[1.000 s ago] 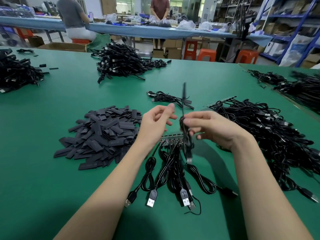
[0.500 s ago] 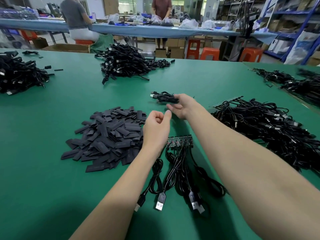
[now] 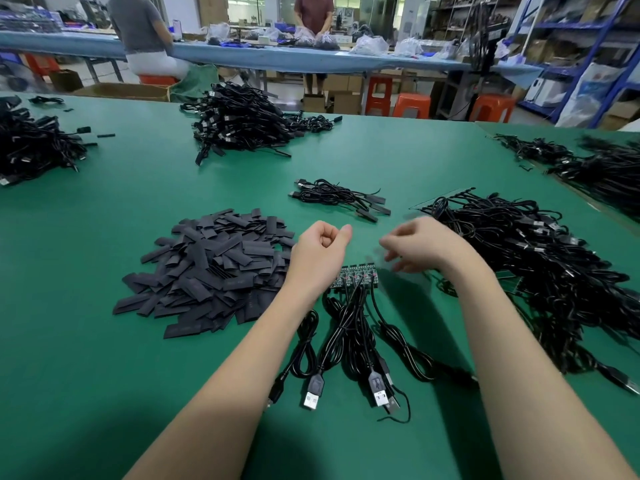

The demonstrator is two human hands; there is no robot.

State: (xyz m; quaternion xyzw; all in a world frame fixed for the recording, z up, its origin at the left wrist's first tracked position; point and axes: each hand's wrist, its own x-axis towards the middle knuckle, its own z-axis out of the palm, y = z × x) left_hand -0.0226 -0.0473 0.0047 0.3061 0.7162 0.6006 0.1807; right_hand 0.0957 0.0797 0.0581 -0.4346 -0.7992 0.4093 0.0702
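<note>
Board strip lies crosswise between and just below both hands, cables trailing nearward | left hand closer, fisted, empty | right hand blurred, apparently loose, empty

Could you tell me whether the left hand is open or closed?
Closed: the left hand has its fingers curled into a fist, nothing visible in it.

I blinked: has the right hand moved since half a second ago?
Yes. The right hand has pulled back toward the person, off the small cable bundle, ending beside the circuit board strip.
</note>
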